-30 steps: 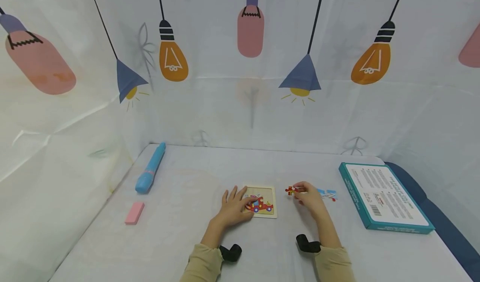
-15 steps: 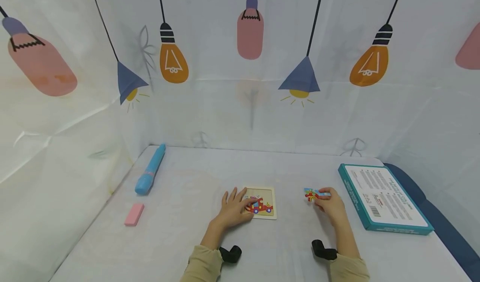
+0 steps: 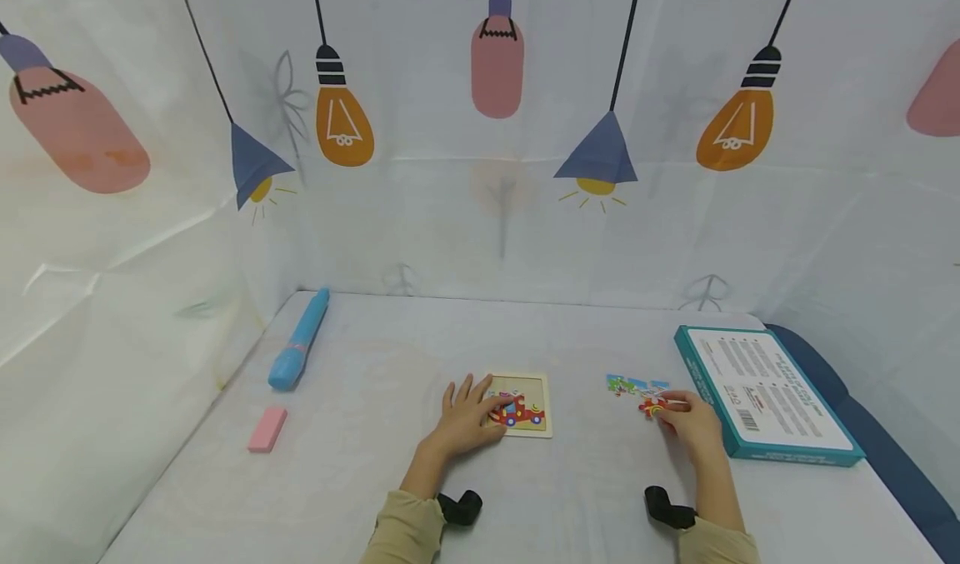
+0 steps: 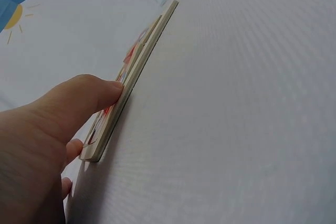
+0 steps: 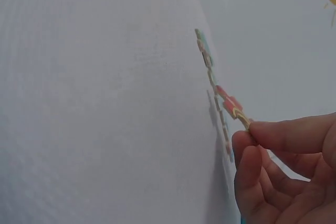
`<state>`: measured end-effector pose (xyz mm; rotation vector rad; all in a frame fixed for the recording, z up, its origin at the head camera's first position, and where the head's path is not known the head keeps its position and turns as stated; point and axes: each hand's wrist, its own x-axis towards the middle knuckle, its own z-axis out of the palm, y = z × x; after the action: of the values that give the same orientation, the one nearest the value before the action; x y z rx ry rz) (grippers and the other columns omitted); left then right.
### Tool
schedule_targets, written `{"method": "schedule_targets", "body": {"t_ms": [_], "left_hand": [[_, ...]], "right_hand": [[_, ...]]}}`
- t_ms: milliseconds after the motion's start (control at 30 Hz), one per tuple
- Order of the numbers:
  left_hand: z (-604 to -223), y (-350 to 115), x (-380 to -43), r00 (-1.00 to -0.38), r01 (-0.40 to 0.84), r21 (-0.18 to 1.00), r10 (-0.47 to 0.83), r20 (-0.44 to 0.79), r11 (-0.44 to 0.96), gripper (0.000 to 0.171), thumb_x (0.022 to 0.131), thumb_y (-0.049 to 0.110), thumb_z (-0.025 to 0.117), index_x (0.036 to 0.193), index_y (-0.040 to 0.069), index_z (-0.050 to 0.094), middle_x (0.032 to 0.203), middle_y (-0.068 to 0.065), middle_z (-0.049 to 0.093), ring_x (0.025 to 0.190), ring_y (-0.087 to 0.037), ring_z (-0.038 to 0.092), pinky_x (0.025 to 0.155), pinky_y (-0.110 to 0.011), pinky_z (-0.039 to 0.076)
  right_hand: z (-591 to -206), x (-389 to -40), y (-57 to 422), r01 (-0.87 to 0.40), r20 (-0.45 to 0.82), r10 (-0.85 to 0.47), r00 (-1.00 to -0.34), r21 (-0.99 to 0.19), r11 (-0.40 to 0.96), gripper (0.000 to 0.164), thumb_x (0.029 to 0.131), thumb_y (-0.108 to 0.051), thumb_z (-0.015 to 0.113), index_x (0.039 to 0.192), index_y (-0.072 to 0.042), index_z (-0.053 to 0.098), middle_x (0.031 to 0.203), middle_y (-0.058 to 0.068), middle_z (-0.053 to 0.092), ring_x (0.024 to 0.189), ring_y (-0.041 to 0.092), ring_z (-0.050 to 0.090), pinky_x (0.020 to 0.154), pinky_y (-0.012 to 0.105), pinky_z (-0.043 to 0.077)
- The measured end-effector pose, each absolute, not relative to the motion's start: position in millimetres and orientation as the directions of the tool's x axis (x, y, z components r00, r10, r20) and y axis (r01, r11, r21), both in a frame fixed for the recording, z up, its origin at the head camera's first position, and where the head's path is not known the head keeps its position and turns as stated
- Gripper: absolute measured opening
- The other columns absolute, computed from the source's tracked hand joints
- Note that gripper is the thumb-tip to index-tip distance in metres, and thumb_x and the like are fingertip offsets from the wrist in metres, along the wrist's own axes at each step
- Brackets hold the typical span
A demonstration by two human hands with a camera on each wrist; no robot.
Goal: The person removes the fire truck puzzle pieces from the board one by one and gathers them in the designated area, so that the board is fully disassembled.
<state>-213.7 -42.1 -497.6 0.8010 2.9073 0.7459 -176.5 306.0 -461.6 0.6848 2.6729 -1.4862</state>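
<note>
A square wooden puzzle board [image 3: 543, 385] with a pale frame lies on the table, part of a red vehicle picture fitted in its lower half. My left hand [image 3: 467, 418] rests over its left side with the fingers spread; in the left wrist view the thumb [image 4: 89, 90] presses the board's near edge. Between thumb and fingertips, my right hand [image 3: 690, 422] pinches a red and yellow puzzle piece [image 5: 231, 103], tilted above the table. Just behind it lies a row of joined blue and green puzzle pieces [image 3: 624, 383], partly covered by the held piece and the fingers.
Right of the right hand lies a flat teal box [image 3: 772, 393] with a printed white face. On the left are a blue microphone-shaped toy [image 3: 300, 343] and a pink block [image 3: 267, 429]. A white curtain printed with lamps [image 3: 435, 214] hangs behind the table.
My right hand, with the red piece, has moved right from near the board, past the row of loose pieces, uncovering its left end. My left hand has stayed on the board.
</note>
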Motion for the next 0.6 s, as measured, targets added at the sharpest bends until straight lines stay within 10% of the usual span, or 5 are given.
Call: {"method": "schedule_targets", "body": {"t_ms": [600], "left_hand": [[-496.1, -42.1, -213.2, -0.868, 0.469, 0.463, 0.49, 0.083, 0.752, 0.048, 0.082, 0.038, 0.061, 0.128, 0.025, 0.055, 0.149, -0.01, 0.03, 0.138, -0.039, 0.015, 0.106, -0.059, 0.005]], "right_hand": [[-465.7, -182.2, 306.0, 0.466, -0.083, 0.54, -0.837, -0.627, 0.625, 0.028, 0.083, -0.007, 0.057, 0.106, 0.01, 0.056, 0.1, 0.029, 0.057, 0.086, 0.038, 0.05, 0.069, 0.045, 0.04]]}}
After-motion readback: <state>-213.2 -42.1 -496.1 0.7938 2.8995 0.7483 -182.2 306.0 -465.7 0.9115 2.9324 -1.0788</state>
